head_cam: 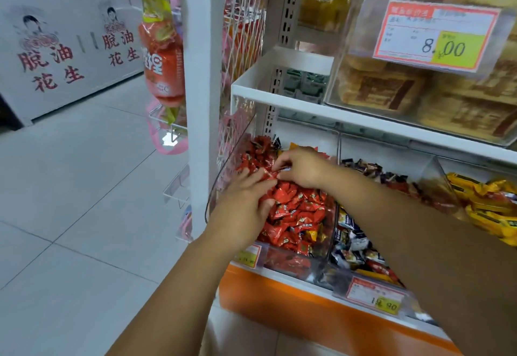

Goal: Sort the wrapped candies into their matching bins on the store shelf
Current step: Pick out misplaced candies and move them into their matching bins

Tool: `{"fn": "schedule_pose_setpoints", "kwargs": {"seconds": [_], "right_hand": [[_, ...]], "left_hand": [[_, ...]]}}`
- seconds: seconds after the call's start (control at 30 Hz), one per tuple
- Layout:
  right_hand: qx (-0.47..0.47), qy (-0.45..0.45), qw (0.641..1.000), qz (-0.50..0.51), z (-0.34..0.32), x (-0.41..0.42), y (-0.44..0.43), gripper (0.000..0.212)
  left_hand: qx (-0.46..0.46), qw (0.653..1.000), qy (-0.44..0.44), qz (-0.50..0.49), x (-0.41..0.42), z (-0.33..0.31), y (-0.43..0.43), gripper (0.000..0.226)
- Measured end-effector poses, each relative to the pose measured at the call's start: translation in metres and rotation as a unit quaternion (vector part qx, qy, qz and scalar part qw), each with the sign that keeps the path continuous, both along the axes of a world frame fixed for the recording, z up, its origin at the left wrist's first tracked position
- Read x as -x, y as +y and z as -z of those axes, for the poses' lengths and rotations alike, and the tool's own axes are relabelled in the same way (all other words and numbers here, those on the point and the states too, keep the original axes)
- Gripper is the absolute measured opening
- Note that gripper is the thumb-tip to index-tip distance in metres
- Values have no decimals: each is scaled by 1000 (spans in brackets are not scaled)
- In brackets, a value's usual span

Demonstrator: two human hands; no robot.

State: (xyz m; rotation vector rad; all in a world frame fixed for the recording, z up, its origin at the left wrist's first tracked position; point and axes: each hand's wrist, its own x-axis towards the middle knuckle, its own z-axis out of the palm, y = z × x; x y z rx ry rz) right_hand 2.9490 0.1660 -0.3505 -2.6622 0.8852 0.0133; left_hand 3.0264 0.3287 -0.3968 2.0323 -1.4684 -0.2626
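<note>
A clear bin point(291, 264) at the shelf's left end is heaped with red wrapped candies point(296, 210). My left hand point(240, 213) lies flat on that heap, fingers stretched toward the back. My right hand point(303, 166) reaches in from the right and pinches a red candy point(270, 173) between thumb and fingers just above the pile. A few yellow candies point(313, 234) sit among the red ones near the front. To the right is a bin of dark blue and white candies point(352, 246), then a bin of yellow wrapped candies point(486, 204).
An upper shelf point(307, 109) overhangs the bins and carries clear boxes of pastries point(391, 89) with an 8.00 price tag point(436, 36). A white post point(201, 75) with hanging snack packs point(163, 62) stands left of the bins. Tiled floor point(84, 187) lies to the left.
</note>
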Motion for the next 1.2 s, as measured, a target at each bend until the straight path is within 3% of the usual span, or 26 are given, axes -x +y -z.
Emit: {"fn": "schedule_pose_setpoints", "kwargs": {"seconds": [0.07, 0.17, 0.27, 0.37, 0.53, 0.67, 0.77, 0.9, 1.1, 1.2], "right_hand": [[10, -33, 999, 10, -5, 3, -3, 20], [-65, -110, 990, 51, -22, 21, -7, 15], [-100, -141, 982, 76, -33, 41, -12, 12], [-74, -155, 978, 115, -42, 60, -18, 15], [-25, -27, 984, 176, -58, 103, -24, 33], [35, -37, 996, 80, -55, 86, -12, 16], [79, 78, 994, -6, -33, 48, -18, 20], [125, 204, 971, 12, -5, 14, -32, 15], [52, 118, 992, 9, -21, 29, -33, 10], [56, 152, 987, -12, -22, 30, -27, 25]], "left_hand": [[-40, 998, -35, 21, -1, 4, -2, 47], [-85, 995, -46, 28, -3, 8, -5, 48], [-78, 996, -38, 27, -2, 9, -7, 49], [-75, 996, -30, 21, 2, 7, -6, 50], [-86, 996, -28, 17, 7, 6, -4, 55], [-79, 996, -23, 20, 6, 7, -1, 57], [-75, 996, -30, 23, 3, 10, 4, 59], [-71, 997, -31, 26, -4, 11, 12, 61], [-58, 997, -25, 48, -9, 10, 23, 62], [-44, 997, -19, 56, -8, 11, 29, 59]]}}
